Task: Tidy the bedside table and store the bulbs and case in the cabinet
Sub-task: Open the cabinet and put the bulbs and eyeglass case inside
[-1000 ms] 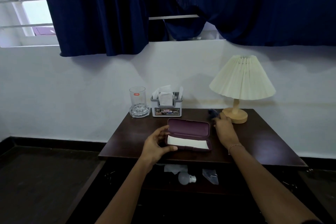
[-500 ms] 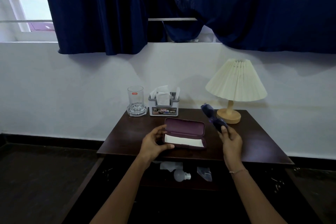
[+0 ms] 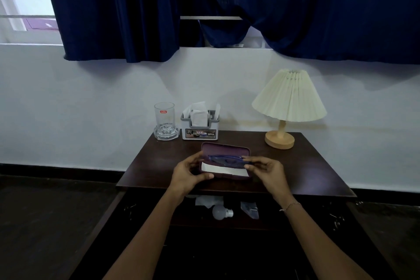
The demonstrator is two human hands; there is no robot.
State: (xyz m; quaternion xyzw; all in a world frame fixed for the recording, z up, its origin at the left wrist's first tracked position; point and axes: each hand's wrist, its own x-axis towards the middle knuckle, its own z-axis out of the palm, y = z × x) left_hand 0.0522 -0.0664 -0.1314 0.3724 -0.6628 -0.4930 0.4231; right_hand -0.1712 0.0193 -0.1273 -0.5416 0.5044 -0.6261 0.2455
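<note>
A maroon case (image 3: 225,150) lies open on the dark wooden bedside table (image 3: 306,173), its lid up and a white cloth in its base. Just above the case, folded dark blue glasses (image 3: 225,160) are held level between my two hands. My left hand (image 3: 189,174) touches the glasses' left end and the case's left side. My right hand (image 3: 268,171) pinches the right end. In the open cabinet below, a white bulb (image 3: 221,212) lies on a shelf beside white paper (image 3: 208,201) and a small clear packet (image 3: 250,209).
At the table's back stand a clear glass (image 3: 164,120) on a glass coaster, a grey tissue holder (image 3: 200,126) and a lamp (image 3: 287,107) with a cream pleated shade. Dark blue curtains hang above. The cabinet doors stand open to either side.
My right hand lifted the glasses from beside the lamp base and brought them left over the open case. My left hand rose from the case's edge to meet the glasses.
</note>
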